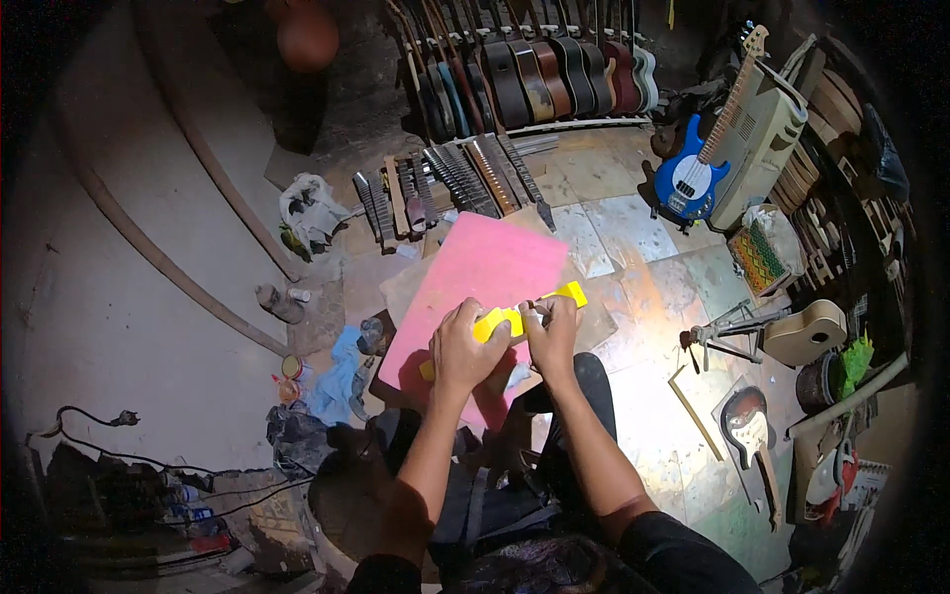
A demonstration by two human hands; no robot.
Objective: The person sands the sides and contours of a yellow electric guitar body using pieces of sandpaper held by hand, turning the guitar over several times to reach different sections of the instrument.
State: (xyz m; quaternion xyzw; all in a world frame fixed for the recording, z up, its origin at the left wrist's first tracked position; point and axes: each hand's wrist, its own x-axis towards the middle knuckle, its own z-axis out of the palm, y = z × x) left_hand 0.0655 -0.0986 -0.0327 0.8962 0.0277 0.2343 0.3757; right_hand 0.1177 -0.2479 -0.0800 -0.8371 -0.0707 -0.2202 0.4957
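My left hand is closed around a bright yellow piece, its thumb lying over the near side. Close beside it, my right hand pinches at the same height, and more bright yellow sticks out past its fingers. Whether this is one long piece or two, I cannot tell. Something small and pale shows between the two hands. Both hands are above a pink sheet on a low board, with another bit of yellow under my left wrist.
Rows of guitar necks lie beyond the sheet, before a rack of guitars. A blue bass guitar leans at the far right. To the right lie a small guitar and a stand; at left, a blue cloth and a can.
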